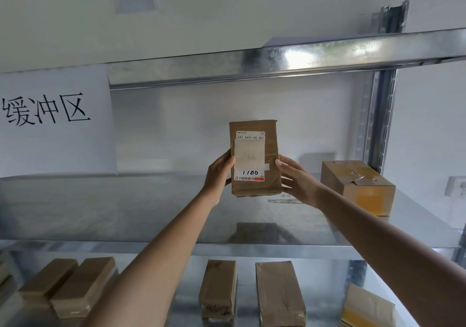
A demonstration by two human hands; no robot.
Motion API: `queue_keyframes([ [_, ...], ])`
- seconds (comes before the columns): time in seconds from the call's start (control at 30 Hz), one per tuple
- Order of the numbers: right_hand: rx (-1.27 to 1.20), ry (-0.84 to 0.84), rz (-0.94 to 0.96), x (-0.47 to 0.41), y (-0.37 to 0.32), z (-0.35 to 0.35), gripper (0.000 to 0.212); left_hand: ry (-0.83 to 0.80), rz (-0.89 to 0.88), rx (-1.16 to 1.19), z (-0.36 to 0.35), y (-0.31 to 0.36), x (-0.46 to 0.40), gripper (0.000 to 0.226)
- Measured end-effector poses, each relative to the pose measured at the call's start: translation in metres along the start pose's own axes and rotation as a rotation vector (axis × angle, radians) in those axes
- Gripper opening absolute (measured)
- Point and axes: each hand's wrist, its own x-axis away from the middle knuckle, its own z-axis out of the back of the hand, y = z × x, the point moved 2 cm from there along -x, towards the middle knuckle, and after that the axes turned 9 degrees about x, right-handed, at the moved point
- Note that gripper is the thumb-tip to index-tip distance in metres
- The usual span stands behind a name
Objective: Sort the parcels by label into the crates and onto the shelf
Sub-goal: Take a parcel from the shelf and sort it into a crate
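Metal shelf, upright parcel gripped by left hand, right hand

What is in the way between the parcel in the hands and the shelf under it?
Nothing visible. The parcel is held upright between the left hand and right hand over a bare stretch of the shelf. The only other box on that shelf sits off to the right, apart from it.
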Motion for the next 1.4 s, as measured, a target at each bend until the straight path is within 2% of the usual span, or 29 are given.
queue_keyframes([
  [0.17,-0.025,0.024,-0.001,0.004,-0.004,0.002,0.036,0.010,-0.032,0.003,-0.005,0.004,0.005,0.043],
  [0.43,-0.019,0.026,-0.012,0.010,-0.003,0.009,0.045,0.035,-0.034,0.018,-0.013,0.001,0.012,0.045],
  [0.7,0.002,-0.009,-0.013,0.018,0.004,0.020,0.037,0.065,-0.016,0.013,-0.026,-0.003,0.024,0.046],
  [1.0,0.010,-0.049,-0.045,0.025,0.020,0.031,0.046,0.130,0.012,0.015,-0.041,-0.012,0.039,0.041],
  [1.2,0.041,0.010,-0.063,0.043,0.012,0.030,0.062,0.104,-0.021,0.009,-0.048,-0.001,0.051,0.034],
  [1.4,0.041,0.100,-0.032,0.072,-0.010,0.020,0.048,0.010,-0.062,0.036,-0.049,0.020,0.062,0.041],
])
